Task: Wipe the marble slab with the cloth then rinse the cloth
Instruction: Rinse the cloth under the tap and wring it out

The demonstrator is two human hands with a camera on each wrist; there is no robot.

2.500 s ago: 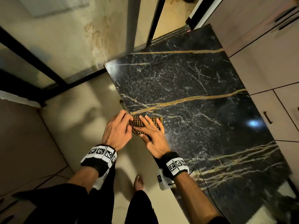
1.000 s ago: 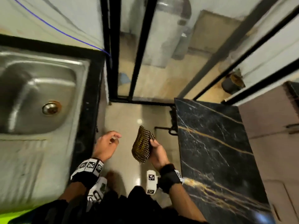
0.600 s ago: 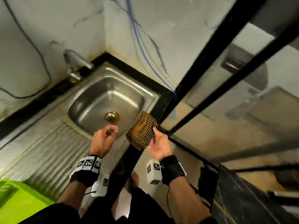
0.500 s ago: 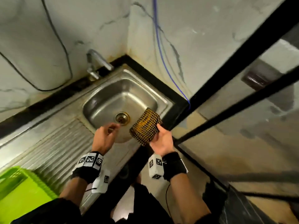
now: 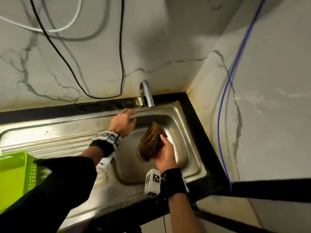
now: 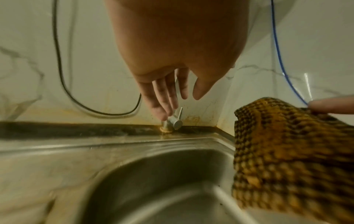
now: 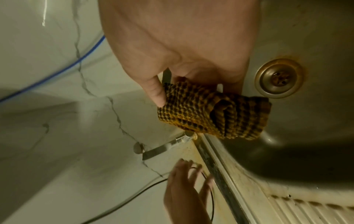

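Standing at the steel sink point(image 5: 190, 145), the person holds the cloth point(image 5: 150, 143) over the basin, well clear of the drain point(image 7: 278, 78). The marble slab is not in any current view, so I cannot check it; judging by the cloth being carried at the sink, the wiping part looks finished and the rinse is what remains. No water shows at the tap point(image 5: 148, 96), and the cloth does not look to be dripping, so I judge the rinse not yet begun.

Right hand point(image 5: 165, 155): thumb on one face, fingers behind the other, pinching the folded cloth at one end. The cloth is a yellow-and-black check, folded into a thick pad. Its long axis runs from the held end up and away toward the tap; the free end points at the back rim of the sink, below and in front of the spout.

Left hand point(image 6: 168, 94): fingers straight and close together, thumb apart, holding nothing. In the left wrist view the fingertips point(image 6: 160, 112) are right at the small lever at the tap's base; whether they touch it I cannot tell.

Left to do: open the tap, wet and wring the cloth.

A green basket point(image 5: 15, 174) sits on the draining board.
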